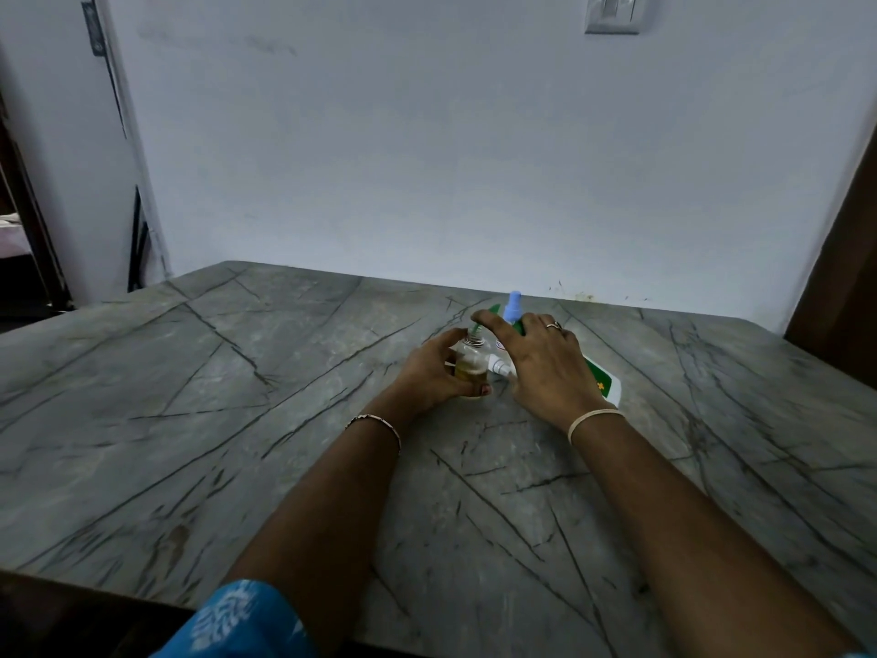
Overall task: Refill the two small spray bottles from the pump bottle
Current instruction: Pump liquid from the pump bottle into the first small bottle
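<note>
Two hands sit close together toward the far side of the grey veined table (237, 420). The left hand (434, 372) is wrapped round a small clear bottle (470, 360), which stands upright on the table with yellowish liquid in its lower part. The thumb curls across the front, low down. The right hand (545, 363) comes in from the side with its index finger stretched out to a green bit (474, 330) sticking up from that bottle's neck (the thumb is hidden, so I can't tell if it's pinching or just touching). Under that palm the pump bottle (605, 384), white with a green label, lies on its side. Just behind the knuckles a blue spray top (514, 306) pokes up, but its bottle is hidden. Behind it all is a plain wall (427, 159) with a switch (614, 11) up top.
</note>
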